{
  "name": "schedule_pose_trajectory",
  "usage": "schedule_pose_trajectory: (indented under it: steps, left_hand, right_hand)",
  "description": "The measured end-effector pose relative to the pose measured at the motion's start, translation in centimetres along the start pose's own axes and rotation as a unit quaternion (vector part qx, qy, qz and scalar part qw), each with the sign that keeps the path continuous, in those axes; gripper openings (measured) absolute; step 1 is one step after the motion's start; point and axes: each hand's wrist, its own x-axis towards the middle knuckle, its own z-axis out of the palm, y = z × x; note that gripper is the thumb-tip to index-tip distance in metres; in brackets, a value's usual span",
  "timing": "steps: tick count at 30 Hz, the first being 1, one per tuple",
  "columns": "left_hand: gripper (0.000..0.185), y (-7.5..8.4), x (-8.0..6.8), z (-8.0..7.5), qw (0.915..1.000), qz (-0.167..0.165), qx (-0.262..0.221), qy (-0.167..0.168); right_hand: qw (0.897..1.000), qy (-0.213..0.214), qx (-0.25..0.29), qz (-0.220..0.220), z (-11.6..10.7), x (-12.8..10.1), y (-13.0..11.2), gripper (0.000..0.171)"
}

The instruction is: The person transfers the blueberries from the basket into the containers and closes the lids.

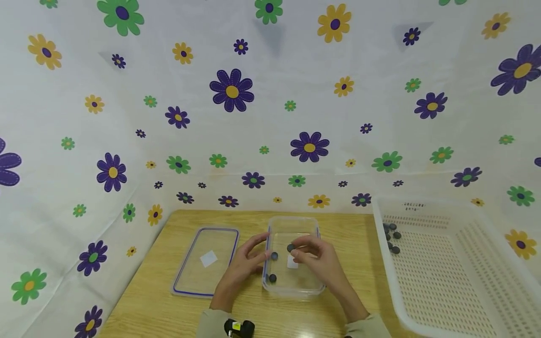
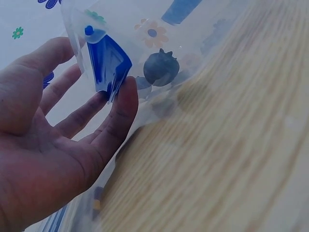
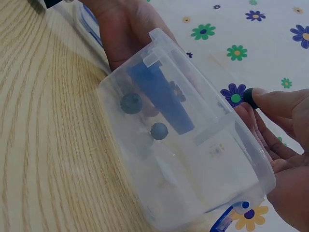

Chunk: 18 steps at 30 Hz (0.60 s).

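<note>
The right hand [image 1: 314, 258] hovers over the clear plastic container [image 1: 296, 286], its grip clamped on a small dark berry [image 1: 290, 247] pinched between thumb and fingertips; in the right wrist view the same berry [image 3: 249, 97] shows at the fingertips just above the container's rim [image 3: 212, 87]. Below that grip, inside the container, lie two more dark berries [image 3: 131, 103], one close to the near corner [image 1: 272, 278] and one farther along the left wall [image 1: 274, 256], each apart from the other. The left hand [image 1: 245, 263] rests against the container's left wall with straight, spread fingers, its grip apart and closed round nothing; the left wrist view shows the fingers [image 2: 123, 104] touching the blue latch [image 2: 108, 63] on that wall, with a berry [image 2: 161, 67] seen through the plastic just beyond them. To the outer side of the left hand, the container's blue-edged lid [image 1: 207, 260] lies flat on the wooden desk [image 1: 169, 300]. Well to the outer side of the right hand stands a white perforated basket [image 1: 448, 277] with a few more dark berries [image 1: 392, 237] gathered in its far left corner. A flower-patterned cloth [image 1: 270, 108] rises behind the desk.
</note>
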Motion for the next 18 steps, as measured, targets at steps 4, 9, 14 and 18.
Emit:
schedule_pose_trajectory:
  steps: [4,9,14,18]
  left_hand:
    - [0.063,0.04,-0.1,-0.06,1.0,-0.004,-0.002,0.006]
    - [0.062,0.16,-0.11,-0.17,0.9998,-0.009,-0.008,0.013]
    - [0.061,0.21,-0.16,-0.12,0.9999,-0.012,0.0,0.012]
    - [0.06,0.04,-0.15,0.1,0.9999,-0.01,0.001,0.013]
  right_hand:
    - [1.0,0.0,-0.017,0.0,0.22,0.06,-0.09,0.018]
    - [1.0,0.007,-0.019,-0.001,0.27,0.15,0.04,0.017]
    - [1.0,0.008,-0.025,0.0,0.12,0.04,0.0,0.017]
    - [1.0,0.002,-0.005,0.001,-0.22,-0.16,-0.42,0.019]
